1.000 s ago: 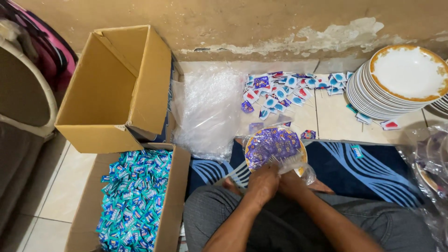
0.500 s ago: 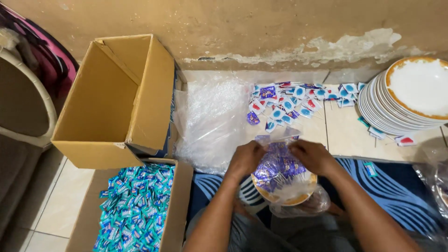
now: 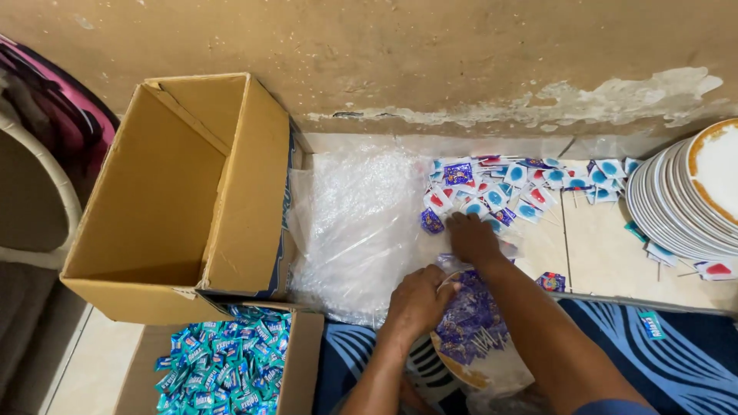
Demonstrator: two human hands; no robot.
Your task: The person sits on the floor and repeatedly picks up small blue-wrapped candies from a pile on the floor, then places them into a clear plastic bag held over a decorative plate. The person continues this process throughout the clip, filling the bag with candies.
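Reaching to twelve o'clock, right hand (image 3: 473,240) has left the wrapped plate (image 3: 469,338), fingers now pressing a sachet pile (image 3: 507,192); left hand (image 3: 419,303) keeps gripping the plate.

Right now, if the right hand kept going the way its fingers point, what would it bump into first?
The right hand points up toward the wall, fingers already at the edge of the packet pile. It would probably push into those small packets first. The wall lies beyond them, though depth is hard to judge.

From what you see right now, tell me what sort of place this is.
Likely a home floor used as a packing spot: worn plaster wall, cardboard box, stacked plates, and loose small packets on tiles.
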